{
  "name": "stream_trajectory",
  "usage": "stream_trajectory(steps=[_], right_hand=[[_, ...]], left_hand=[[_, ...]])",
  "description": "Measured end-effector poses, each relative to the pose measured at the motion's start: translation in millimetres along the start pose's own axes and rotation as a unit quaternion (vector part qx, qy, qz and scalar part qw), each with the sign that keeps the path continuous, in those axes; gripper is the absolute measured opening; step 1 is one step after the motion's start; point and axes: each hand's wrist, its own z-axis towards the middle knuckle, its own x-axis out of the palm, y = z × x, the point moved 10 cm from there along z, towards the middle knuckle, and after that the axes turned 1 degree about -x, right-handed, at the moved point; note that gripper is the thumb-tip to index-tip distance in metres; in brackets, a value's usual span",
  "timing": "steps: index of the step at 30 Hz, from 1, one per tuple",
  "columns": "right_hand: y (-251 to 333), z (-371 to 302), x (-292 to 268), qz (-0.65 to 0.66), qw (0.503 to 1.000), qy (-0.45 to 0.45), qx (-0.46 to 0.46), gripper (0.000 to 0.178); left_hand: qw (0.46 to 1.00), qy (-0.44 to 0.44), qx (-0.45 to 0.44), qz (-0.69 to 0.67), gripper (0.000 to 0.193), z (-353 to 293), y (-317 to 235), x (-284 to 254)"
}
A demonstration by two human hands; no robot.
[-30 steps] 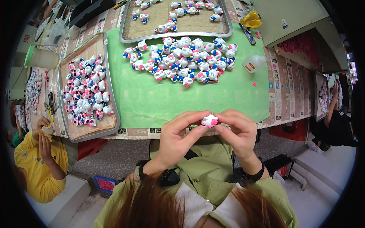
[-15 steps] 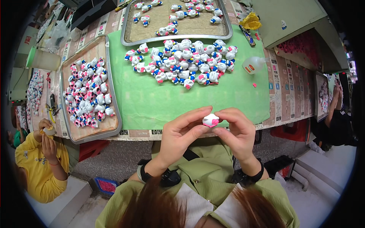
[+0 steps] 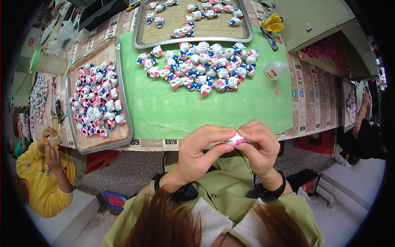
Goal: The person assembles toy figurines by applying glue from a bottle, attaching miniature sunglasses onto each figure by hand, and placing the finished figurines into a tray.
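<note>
Between the fingertips of both hands is a small white figurine part (image 3: 235, 140) with a pink patch, mostly covered by my fingers. My left hand (image 3: 204, 149) pinches it from the left with thumb and forefinger. From the other side my right hand (image 3: 260, 145) grips it the same way. Both hands hover at the front edge of a green mat (image 3: 185, 113). Farther back on the mat lies a heap of white cat-like figurines (image 3: 201, 68) with blue and pink parts.
A metal tray (image 3: 123, 96) of pink-and-white figurines stands left, another metal tray (image 3: 164, 37) at the back. At right are a glue bottle (image 3: 276, 71), yellow cloth (image 3: 273, 24) and grey cabinet (image 3: 325, 24). A person in yellow (image 3: 45, 177) works at far left.
My fingers have closed further over the white part, and both hands have shifted slightly down and right. Less of its white and pink surface shows now.
</note>
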Motion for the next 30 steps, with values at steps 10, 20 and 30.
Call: stream_trajectory(steps=[10,20,30], right_hand=[[-67,-26,32,0.46,0.827,-0.01,0.323,0.021],[-73,-30,42,0.477,0.804,-0.01,0.356,0.021],[-61,-21,26,0.368,0.867,-0.021,0.334,0.03]], left_hand=[[0.985,-0.028,0.034,0.166,0.035,5,-15,2],[0.975,-0.06,0.063,0.205,0.041,7,-18,1],[0.965,-0.046,0.079,0.247,0.04,6,-24,1]])
